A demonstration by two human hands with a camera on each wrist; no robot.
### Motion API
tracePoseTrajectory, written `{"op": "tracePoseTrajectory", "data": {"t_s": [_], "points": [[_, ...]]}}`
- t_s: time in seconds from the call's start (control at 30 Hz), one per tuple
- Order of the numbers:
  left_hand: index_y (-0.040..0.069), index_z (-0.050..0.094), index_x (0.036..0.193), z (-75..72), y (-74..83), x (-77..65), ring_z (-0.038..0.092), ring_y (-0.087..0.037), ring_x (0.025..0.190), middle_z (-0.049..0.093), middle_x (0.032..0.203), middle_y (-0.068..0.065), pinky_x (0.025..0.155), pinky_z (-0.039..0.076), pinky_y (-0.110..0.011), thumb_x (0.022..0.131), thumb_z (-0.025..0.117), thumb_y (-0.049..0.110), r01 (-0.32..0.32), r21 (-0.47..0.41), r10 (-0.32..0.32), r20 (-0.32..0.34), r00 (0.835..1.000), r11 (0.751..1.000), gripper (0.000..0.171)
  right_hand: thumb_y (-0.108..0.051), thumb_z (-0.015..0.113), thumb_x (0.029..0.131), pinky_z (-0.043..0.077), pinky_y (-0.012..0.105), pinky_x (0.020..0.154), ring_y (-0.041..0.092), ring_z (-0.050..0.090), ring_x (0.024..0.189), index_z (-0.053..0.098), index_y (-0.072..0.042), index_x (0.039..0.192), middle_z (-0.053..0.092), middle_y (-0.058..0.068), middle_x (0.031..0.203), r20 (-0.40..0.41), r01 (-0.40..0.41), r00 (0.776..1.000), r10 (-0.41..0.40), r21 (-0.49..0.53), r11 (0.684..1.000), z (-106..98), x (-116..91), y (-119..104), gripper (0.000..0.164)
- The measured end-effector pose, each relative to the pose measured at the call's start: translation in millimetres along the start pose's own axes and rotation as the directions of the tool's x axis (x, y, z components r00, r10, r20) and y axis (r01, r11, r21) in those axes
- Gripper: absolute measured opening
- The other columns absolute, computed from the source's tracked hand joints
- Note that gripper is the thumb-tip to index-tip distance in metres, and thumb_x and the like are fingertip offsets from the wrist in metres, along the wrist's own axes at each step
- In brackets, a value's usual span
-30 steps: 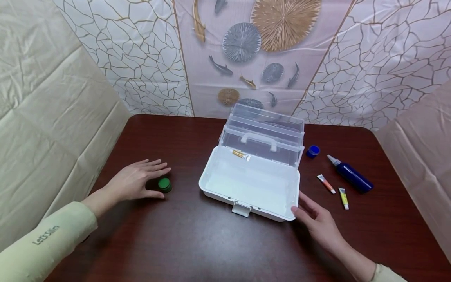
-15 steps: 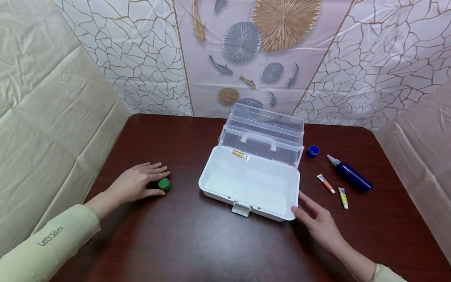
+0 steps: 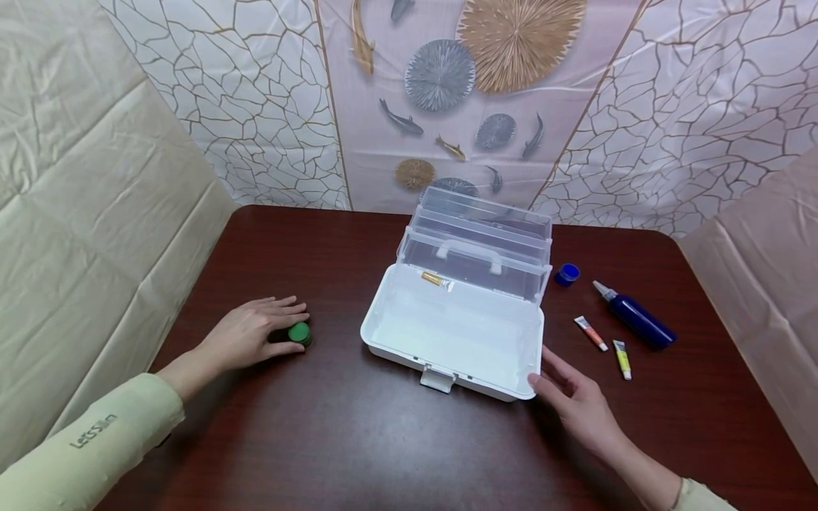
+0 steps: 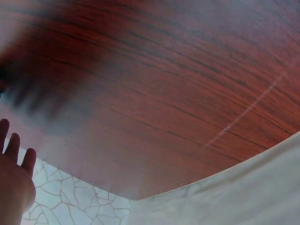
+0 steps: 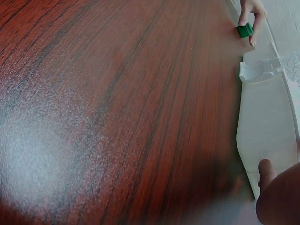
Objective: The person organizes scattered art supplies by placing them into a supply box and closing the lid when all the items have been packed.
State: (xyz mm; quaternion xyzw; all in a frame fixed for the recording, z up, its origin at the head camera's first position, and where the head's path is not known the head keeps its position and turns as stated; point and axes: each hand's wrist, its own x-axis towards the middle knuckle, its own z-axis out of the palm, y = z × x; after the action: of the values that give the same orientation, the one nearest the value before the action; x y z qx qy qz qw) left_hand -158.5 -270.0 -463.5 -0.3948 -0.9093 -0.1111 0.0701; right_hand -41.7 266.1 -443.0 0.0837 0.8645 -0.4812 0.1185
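Note:
My left hand (image 3: pixel 246 332) is around a small green jar (image 3: pixel 300 333) on the table, thumb on the near side and fingers on the far side; the right wrist view also shows the green jar (image 5: pixel 244 31) between thumb and finger. My right hand (image 3: pixel 583 411) grips the right front corner of a white plastic storage box (image 3: pixel 460 333), thumb on the rim and fingers along the outer side. Its clear lid (image 3: pixel 476 248) with a handle stands raised at the back. A gold-coloured tube (image 3: pixel 437 281) lies inside the box near the back. The left wrist view shows only some fingertips.
Right of the box are a blue jar (image 3: pixel 566 275), a dark blue bottle (image 3: pixel 641 321) with a pointed nozzle, an orange tube (image 3: pixel 591 333) and a yellow tube (image 3: pixel 623 360). A latch (image 3: pixel 437 379) hangs at the box's front. Fabric-covered walls border the dark wooden table (image 3: pixel 358 454).
My left thumb and fingers have closed in around the green jar, which has shifted very slightly right. My right hand and the box have stayed in place.

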Motion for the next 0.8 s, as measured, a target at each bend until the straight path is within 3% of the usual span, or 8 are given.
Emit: {"op": "tracePoseTrajectory", "data": {"t_s": [0.07, 0.27, 0.5, 0.63, 0.7, 0.8], "points": [[0.005, 0.077, 0.131, 1.0, 0.9, 0.5, 0.065, -0.034, 0.132, 0.072, 0.137, -0.015, 0.110, 0.054, -0.058, 0.087, 0.089, 0.042, -0.002, -0.009, 0.002, -0.009, 1.000, 1.000, 0.059, -0.032, 0.069, 0.107, 0.051, 0.008, 0.089, -0.010, 0.056, 0.119, 0.041, -0.006, 0.164, 0.049, 0.022, 0.160, -0.002, 0.003, 1.000, -0.003, 0.000, 1.000, 0.0, -0.2, -0.1, 0.069], [0.007, 0.077, 0.131, 0.7, 7.6, 5.1, 0.065, -0.032, 0.133, 0.072, 0.137, -0.012, 0.111, 0.055, -0.054, 0.088, 0.089, 0.041, 0.027, -0.047, -0.028, -0.016, 0.999, 0.999, 0.056, -0.037, 0.069, 0.107, 0.052, 0.009, 0.089, 0.007, 0.059, 0.129, 0.041, -0.008, 0.165, 0.050, 0.020, 0.160, -0.002, -0.003, 1.000, 0.003, -0.011, 1.000, -0.5, -0.3, -1.7, 0.071], [0.009, 0.079, 0.129, -9.1, 14.3, 17.0, 0.068, -0.032, 0.128, 0.074, 0.134, -0.010, 0.103, 0.060, -0.053, 0.085, 0.090, 0.040, 0.031, -0.034, -0.033, -0.058, 0.998, 0.999, 0.055, -0.040, 0.069, 0.106, 0.051, 0.009, 0.089, -0.011, 0.055, 0.118, 0.041, -0.008, 0.165, 0.051, 0.021, 0.159, -0.002, 0.005, 1.000, -0.005, -0.001, 1.000, -1.2, -1.9, -2.0, 0.072], [0.008, 0.079, 0.128, -17.5, 18.0, 27.4, 0.069, -0.033, 0.126, 0.075, 0.131, -0.010, 0.099, 0.062, -0.053, 0.084, 0.091, 0.040, 0.017, -0.023, -0.019, -0.089, 0.996, 1.000, 0.056, -0.040, 0.069, 0.106, 0.051, 0.008, 0.089, -0.015, 0.054, 0.116, 0.042, -0.009, 0.165, 0.051, 0.020, 0.159, -0.007, 0.006, 1.000, -0.006, 0.001, 1.000, -1.3, -2.0, -1.6, 0.072], [0.009, 0.079, 0.128, -21.3, 19.6, 32.7, 0.069, -0.033, 0.127, 0.075, 0.131, -0.010, 0.097, 0.063, -0.052, 0.084, 0.091, 0.040, 0.016, -0.022, -0.018, -0.092, 0.996, 1.000, 0.055, -0.039, 0.069, 0.106, 0.051, 0.008, 0.089, -0.007, 0.057, 0.121, 0.041, -0.008, 0.165, 0.051, 0.020, 0.159, -0.004, 0.007, 1.000, -0.007, 0.000, 1.000, -1.2, -1.4, -1.1, 0.072], [0.009, 0.079, 0.128, -26.8, 21.7, 40.1, 0.069, -0.032, 0.127, 0.075, 0.132, -0.009, 0.095, 0.064, -0.052, 0.084, 0.091, 0.040, 0.019, -0.023, -0.021, -0.091, 0.996, 1.000, 0.055, -0.040, 0.069, 0.107, 0.051, 0.008, 0.089, 0.014, 0.058, 0.134, 0.041, -0.009, 0.165, 0.051, 0.021, 0.159, 0.000, 0.007, 1.000, -0.007, -0.013, 1.000, -0.8, -0.8, -0.8, 0.072]]}}
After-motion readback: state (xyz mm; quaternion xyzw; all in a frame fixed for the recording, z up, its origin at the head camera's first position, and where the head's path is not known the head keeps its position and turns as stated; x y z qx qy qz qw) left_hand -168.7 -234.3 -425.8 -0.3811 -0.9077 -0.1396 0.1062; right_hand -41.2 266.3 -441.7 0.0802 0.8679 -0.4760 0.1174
